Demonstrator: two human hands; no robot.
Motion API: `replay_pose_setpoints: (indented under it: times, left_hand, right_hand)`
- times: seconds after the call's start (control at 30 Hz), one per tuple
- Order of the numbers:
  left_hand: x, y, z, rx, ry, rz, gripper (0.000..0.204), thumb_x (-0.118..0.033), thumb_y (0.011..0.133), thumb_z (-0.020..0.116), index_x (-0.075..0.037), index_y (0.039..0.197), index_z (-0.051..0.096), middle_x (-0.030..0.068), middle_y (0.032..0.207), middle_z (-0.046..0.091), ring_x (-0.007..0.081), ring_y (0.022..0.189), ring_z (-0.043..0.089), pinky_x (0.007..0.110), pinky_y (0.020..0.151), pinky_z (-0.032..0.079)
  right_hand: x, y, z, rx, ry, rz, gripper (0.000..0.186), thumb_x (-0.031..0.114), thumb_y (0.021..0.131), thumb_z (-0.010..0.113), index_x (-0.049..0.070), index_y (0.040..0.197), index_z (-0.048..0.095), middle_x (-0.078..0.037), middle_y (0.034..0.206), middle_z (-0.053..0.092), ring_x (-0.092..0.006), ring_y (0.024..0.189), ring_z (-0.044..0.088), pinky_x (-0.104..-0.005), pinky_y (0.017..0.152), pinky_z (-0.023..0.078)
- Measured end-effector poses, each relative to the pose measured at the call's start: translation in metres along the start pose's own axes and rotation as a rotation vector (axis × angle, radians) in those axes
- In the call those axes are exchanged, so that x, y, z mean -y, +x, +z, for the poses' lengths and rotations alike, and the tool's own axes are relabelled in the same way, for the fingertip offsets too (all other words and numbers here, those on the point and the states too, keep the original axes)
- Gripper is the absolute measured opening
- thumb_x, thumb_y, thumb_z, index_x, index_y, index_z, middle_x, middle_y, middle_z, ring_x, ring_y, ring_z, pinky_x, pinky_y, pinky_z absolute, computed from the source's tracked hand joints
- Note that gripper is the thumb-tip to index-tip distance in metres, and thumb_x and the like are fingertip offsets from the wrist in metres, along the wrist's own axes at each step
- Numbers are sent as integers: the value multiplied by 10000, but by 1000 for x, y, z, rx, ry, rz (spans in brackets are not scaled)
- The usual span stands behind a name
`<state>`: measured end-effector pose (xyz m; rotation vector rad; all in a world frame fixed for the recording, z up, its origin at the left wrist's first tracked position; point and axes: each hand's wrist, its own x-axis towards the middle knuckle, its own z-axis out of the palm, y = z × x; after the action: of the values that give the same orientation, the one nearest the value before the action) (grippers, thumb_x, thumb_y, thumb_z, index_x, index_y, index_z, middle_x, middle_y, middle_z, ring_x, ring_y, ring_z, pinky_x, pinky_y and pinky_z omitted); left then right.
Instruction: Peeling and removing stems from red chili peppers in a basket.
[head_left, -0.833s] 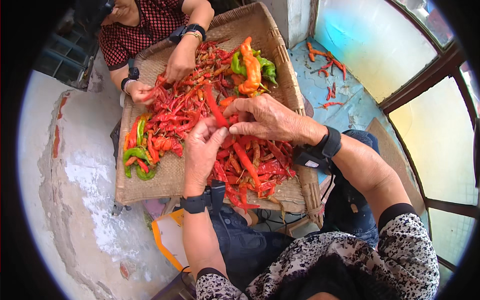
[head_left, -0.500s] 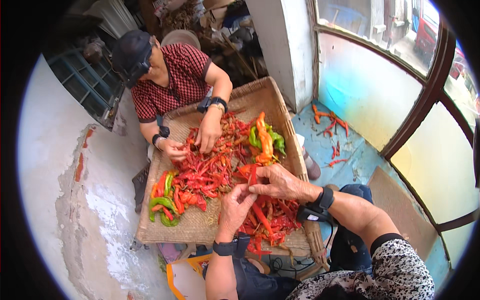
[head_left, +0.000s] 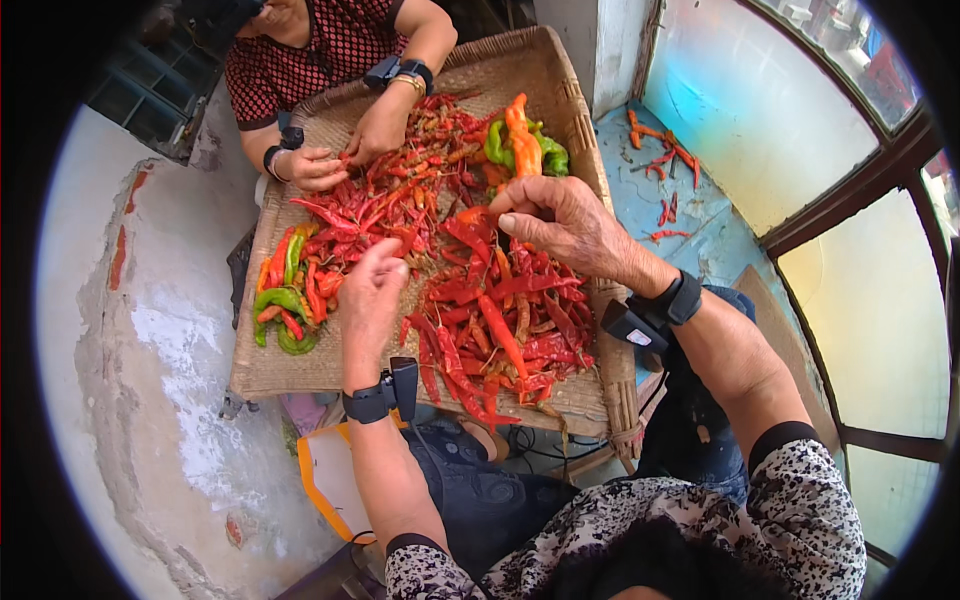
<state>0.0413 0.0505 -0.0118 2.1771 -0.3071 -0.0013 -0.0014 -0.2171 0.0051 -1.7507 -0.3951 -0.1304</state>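
My left hand [head_left: 371,292] is at the right edge of a heap of red chili peppers [head_left: 345,222], fingers apart, fingertips close to a red chili. Slightly blurred, it shows nothing clearly held. My right hand [head_left: 562,226] hovers over the near-right heap of dried red chilies [head_left: 530,325], its fingers curled and thumb drawn toward the index finger. Whatever the right fingertips pinch, if anything, cannot be made out. A broad red pepper [head_left: 468,236] lies just left of them. All the peppers rest in a shallow woven basket tray [head_left: 300,370].
Across the tray, a person [head_left: 320,50] handles chilies with both hands. Orange and green peppers [head_left: 525,150] lie at the tray's right side, more green and red ones [head_left: 290,290] at its left. Loose chilies [head_left: 665,150] are on the blue floor near the glazed door [head_left: 765,130].
My hands, together on a red chili before, have parted: the left has moved left, the right sits apart above the near-right heap. The whole view has shifted, with the tray higher in it.
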Motion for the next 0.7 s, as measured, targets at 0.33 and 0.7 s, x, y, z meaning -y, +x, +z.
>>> replay_pose_setpoints:
  times: [0.33, 0.7]
  left_hand:
    - [-32, -17, 29, 312, 233, 142, 178, -98, 792, 644, 28, 912, 607, 100, 793, 572, 214, 679, 559, 344, 645, 445]
    - [-39, -27, 38, 263, -497, -40, 141, -137, 867, 653, -15, 932, 627, -14, 737, 616, 46, 665, 551, 205, 614, 465]
  right_hand:
    - [-8, -1, 3, 17, -119, -119, 176, 136, 885, 618, -27, 951, 625, -100, 752, 639, -157, 679, 595, -301, 643, 493]
    - [-10, -14, 23, 178, -248, -196, 309, 287, 823, 683, 0, 923, 627, -174, 851, 618, -347, 824, 614, -406, 720, 485]
